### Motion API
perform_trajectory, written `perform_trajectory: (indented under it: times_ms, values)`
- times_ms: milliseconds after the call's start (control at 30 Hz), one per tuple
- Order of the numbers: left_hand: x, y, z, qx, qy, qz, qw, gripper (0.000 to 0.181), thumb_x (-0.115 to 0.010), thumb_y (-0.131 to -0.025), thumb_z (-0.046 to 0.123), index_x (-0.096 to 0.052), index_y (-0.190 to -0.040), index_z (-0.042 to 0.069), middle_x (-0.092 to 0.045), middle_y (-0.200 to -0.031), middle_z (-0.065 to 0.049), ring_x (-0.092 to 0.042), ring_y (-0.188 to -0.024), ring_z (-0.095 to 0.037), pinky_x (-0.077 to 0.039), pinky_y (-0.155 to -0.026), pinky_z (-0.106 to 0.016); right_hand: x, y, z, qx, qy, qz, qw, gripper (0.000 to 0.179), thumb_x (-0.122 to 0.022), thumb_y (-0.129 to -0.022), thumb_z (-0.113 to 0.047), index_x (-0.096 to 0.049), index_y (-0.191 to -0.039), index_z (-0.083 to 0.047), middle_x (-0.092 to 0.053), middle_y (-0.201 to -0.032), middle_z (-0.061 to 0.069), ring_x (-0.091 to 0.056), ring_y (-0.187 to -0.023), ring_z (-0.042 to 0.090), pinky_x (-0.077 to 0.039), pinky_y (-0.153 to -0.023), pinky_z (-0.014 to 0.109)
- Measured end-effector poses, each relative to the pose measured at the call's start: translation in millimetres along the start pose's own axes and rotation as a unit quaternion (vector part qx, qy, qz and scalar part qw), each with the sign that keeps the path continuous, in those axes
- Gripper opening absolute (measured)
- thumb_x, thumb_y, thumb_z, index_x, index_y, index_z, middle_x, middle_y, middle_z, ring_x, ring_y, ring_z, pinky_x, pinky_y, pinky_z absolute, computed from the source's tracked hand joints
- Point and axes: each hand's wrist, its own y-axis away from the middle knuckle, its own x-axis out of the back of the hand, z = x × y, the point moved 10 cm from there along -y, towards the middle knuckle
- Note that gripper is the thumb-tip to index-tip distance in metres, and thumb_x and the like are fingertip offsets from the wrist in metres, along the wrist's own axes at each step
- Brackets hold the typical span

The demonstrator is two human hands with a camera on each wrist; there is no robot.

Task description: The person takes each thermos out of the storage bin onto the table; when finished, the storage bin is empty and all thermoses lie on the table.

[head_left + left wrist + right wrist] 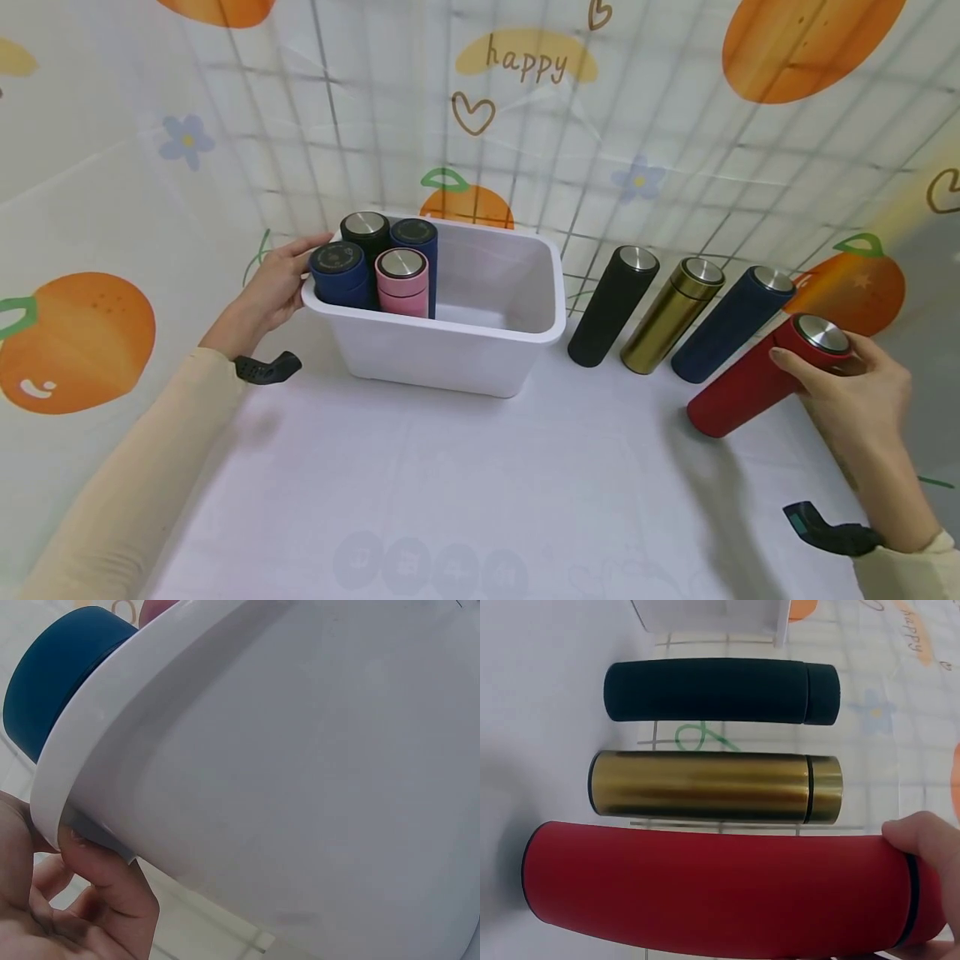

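Observation:
My right hand (862,392) grips a red thermos flask (750,383) around its lid end. The flask leans, its silver-topped lid toward the back right, its base close over the white table with a shadow below. In the right wrist view the thumb lies along the red flask (712,889) just by the dark lid seam. My left hand (273,287) holds the left end of a white plastic bin (427,354); in the left wrist view its fingers (112,874) curl under the bin's rim (82,742). Inside the bin's left half several flasks stand upright, including a pink one (402,292).
Right of the bin stand a black flask (613,308), a gold flask (671,321) and a dark blue flask (731,325) in a row. The blue one is right beside the red flask. A wire grid behind a printed sheet (525,150) rises at the back.

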Motion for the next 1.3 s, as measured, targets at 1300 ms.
perform_trajectory:
  times_ms: [1300]
  values:
    - [-0.3,0.2,0.0,0.0,0.002,0.003,1.0,0.049,-0.043,-0.109,0.02,-0.035,-0.157,0.014,-0.065,-0.107,0.0,-0.072,-0.075,-0.012,-0.058,-0.057,-0.023,21.6,-36.3,25.5,-0.051,-0.049,0.049,0.9963,0.08,-0.083,-0.079,-0.043,-0.049,-0.148,-0.023,-0.049,-0.101,-0.02,-0.05,-0.081,-0.002,-0.047,-0.055,0.006]
